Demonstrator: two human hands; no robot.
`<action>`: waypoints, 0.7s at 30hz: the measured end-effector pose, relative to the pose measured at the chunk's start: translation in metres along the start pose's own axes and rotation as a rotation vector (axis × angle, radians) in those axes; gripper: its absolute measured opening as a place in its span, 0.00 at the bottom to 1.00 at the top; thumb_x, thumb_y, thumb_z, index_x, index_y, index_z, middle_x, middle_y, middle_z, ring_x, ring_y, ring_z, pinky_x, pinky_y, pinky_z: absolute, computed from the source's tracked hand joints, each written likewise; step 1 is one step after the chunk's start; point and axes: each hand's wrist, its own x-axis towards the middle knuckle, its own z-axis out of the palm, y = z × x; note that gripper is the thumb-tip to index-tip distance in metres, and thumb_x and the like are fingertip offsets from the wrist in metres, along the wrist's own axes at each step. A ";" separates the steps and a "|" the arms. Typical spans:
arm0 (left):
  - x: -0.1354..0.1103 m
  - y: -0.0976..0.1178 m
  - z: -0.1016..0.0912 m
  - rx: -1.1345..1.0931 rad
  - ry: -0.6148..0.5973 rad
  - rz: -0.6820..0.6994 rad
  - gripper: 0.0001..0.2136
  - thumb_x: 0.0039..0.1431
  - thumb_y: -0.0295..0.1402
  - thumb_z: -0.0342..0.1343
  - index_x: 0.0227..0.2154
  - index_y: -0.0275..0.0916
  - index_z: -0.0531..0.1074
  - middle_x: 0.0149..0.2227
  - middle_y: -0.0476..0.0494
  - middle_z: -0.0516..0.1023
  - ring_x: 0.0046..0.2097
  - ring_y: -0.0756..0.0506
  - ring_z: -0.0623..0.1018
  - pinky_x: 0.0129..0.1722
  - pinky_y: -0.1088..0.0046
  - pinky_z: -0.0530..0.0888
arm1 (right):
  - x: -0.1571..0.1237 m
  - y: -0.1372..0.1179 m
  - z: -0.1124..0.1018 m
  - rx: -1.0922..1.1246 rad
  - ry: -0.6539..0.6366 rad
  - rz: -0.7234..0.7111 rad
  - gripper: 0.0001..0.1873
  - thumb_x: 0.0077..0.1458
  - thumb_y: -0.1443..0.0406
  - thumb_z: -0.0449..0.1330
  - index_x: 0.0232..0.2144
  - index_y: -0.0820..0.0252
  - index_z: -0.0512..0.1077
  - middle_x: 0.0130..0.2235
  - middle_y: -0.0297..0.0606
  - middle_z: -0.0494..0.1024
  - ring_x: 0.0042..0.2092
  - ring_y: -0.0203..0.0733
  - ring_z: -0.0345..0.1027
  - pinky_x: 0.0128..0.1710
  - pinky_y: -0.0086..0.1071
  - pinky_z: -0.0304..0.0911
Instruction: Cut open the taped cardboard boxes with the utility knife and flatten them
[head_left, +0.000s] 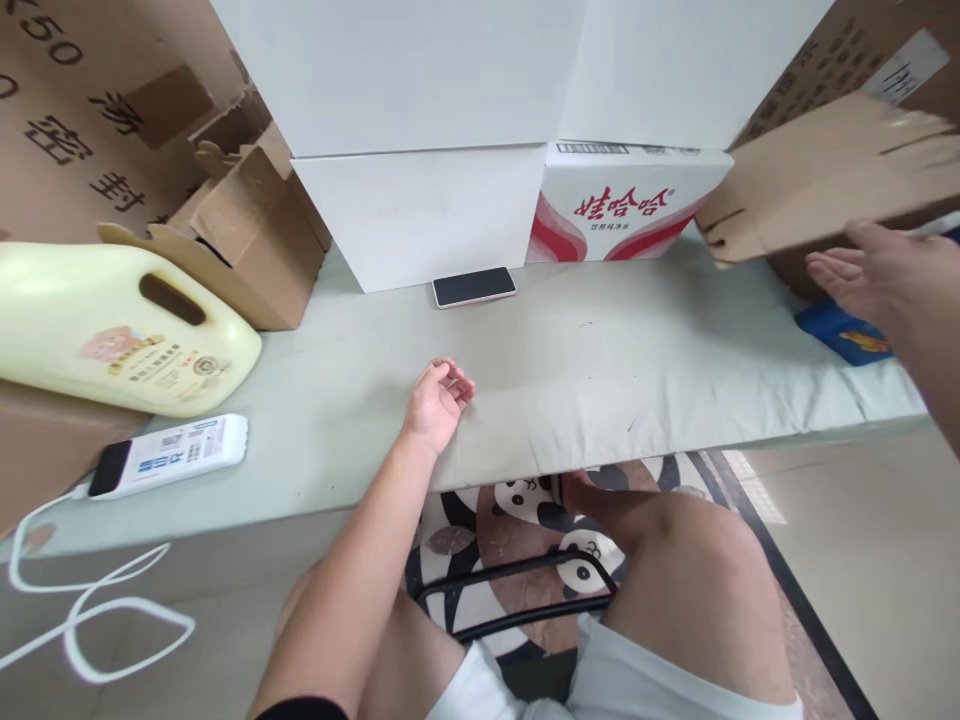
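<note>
My left hand [436, 398] rests on the pale green cloth [615, 370] near the table's front edge, fingers loosely curled with nothing in them. A dark phone [474, 286] lies flat beyond it, against a white box [420, 215]. My right hand [870, 270] is raised at the far right, fingers stretched out flat, just below a blurred brown cardboard flap [817, 175]. It holds nothing that I can see. A blue packet [840, 332] lies under that hand.
A cream plastic jug [112, 330] lies on its side at left, with a white power bank [172, 455] and its cable in front. Torn cardboard boxes [247, 215] stand behind. A red-and-white printed carton [622, 210] sits at the back. My knees and a panda-patterned stool are below.
</note>
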 end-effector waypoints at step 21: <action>-0.052 0.070 -0.037 -0.220 -0.002 0.263 0.06 0.48 0.36 0.56 0.24 0.38 0.69 0.22 0.50 0.66 0.24 0.52 0.68 0.27 0.75 0.66 | -0.249 -0.071 0.180 -0.348 -0.985 -0.385 0.08 0.48 0.73 0.64 0.31 0.58 0.79 0.29 0.36 0.76 0.32 0.40 0.65 0.37 0.35 0.61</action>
